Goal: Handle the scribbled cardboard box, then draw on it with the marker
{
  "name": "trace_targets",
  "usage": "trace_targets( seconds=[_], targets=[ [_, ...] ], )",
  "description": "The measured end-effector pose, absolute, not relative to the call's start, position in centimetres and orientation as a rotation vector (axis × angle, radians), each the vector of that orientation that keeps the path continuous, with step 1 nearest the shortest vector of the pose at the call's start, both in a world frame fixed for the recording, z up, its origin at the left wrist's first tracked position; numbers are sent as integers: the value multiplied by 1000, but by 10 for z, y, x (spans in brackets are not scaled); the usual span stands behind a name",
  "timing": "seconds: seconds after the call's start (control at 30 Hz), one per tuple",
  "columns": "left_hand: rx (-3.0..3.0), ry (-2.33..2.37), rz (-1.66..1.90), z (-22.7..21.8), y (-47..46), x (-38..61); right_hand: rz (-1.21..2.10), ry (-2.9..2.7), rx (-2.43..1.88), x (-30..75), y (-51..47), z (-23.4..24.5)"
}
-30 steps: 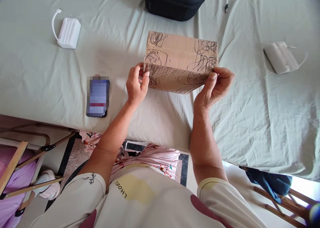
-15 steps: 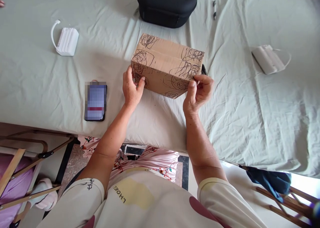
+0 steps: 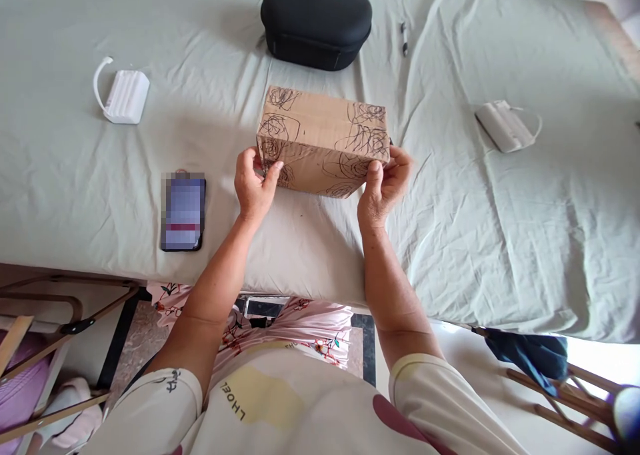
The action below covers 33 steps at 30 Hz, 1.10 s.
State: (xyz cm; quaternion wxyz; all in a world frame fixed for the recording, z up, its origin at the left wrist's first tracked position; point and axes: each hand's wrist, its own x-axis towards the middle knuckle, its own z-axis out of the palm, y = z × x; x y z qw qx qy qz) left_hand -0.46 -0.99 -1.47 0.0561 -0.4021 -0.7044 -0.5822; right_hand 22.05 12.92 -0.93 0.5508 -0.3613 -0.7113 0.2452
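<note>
Between my hands is a closed cardboard box (image 3: 323, 138) with black scribbles near its corners. My left hand (image 3: 256, 182) grips its left end, thumb on the front face and fingers round the side. At the right end my right hand (image 3: 385, 185) holds the near corner, its thumb on the front and its fingers curled behind. The box is slightly tilted, its top and front faces towards me. Its underside is hidden, so I cannot tell whether it touches the cloth.
A black hard case (image 3: 315, 25) lies beyond the box, with a pen (image 3: 404, 40) to its right. A phone (image 3: 183, 212) is at left. White blocks with cable loops lie left (image 3: 129, 96) and right (image 3: 507, 127). Wooden-framed chairs stand below the table's front edge.
The whole view has shifted, showing more of the table's far side. The box is a little more level, and both hands keep their hold on its ends.
</note>
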Motion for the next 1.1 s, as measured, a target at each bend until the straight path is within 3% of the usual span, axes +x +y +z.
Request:
trace_targets(
  seconds=[0.17, 0.53, 0.67, 0.8, 1.1],
  targets=[
    [-1128, -2086, -1820, -15, -8, -7, 761, -1921, -961, 221, 135, -10],
    [-1134, -2085, -1853, -21, -7, -16, 686, -2199, -1142, 222, 134, -7],
    [-1205, -2032, -1816, -15, -9, -14, 537, -2116, -1129, 242, 145, 3],
    [-1294, -1931, -1767, -10, -10, -6, 233, -1949, -1389, 270, 170, 1],
    [-1470, -1873, -1870, -1, -13, -3, 259, -2043, -1787, 268, 176, -6]
  ],
)
